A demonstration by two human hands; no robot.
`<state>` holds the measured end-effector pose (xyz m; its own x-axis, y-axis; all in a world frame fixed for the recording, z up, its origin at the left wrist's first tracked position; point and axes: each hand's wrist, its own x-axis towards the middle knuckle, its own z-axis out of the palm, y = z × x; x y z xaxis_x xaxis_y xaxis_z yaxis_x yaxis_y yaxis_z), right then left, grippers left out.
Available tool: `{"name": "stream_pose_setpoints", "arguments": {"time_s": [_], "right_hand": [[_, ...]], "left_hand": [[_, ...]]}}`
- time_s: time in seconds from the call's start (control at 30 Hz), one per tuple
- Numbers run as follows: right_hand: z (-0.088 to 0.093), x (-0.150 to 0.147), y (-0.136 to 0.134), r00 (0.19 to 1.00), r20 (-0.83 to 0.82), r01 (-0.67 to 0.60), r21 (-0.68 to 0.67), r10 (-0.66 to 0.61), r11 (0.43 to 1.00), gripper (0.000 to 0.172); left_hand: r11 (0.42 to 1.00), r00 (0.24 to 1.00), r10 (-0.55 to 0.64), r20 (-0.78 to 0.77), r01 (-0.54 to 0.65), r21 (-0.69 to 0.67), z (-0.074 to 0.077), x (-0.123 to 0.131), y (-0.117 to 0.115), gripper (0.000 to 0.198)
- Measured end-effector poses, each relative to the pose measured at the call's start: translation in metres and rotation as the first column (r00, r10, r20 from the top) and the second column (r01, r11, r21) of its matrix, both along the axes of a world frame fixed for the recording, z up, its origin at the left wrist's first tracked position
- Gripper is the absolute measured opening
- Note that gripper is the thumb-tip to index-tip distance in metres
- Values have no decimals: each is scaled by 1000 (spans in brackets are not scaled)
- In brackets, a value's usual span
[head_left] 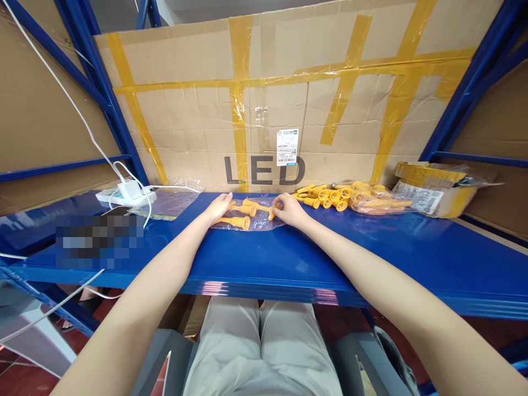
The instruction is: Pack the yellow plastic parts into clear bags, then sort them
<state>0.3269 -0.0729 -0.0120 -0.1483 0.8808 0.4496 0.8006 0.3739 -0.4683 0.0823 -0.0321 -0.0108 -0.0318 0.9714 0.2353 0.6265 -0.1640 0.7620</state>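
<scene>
Clear bag (260, 222), between left hand (219, 208) and right hand (289, 209)

View: head-worn, single | Station: above the lap (226, 352) | Facing: forward, tilted down, over the blue shelf (272, 256) to the cardboard (185, 126) | Range: lap close, left hand (220, 208) and right hand (291, 211) mid-frame, cardboard beyond

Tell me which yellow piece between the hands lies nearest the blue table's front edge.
The lower-left yellow piece, beside the left hand; the others there lie farther back.
</scene>
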Motion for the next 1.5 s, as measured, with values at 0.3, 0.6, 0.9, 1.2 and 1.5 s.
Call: {"name": "stream_pose_setpoints", "arguments": {"time_s": [0.3,0.6,0.9,1.2,1.5], "right_hand": [[-12,4,10,927,-84,-374,-110,366,921,23],[-11,6,4,892,196,-427,69,408,902,57],[-11,-1,4,899,288,-371,96,331,924,42],[-10,-4,1,903,308,-347,108,300,932,40],[-16,5,9,856,289,-481,144,428,865,40]], "left_hand": [[997,994,-25,108,32,-64,0,1,5,57],[972,961,-154,230,189,-141,-2,9,0,46],[959,958,-231,169,253,-127,0,13,-6,39],[914,918,-394,52,397,-83,-6,7,-1,45],[928,929,-369,17,370,-51,-7,9,-1,46]]}}
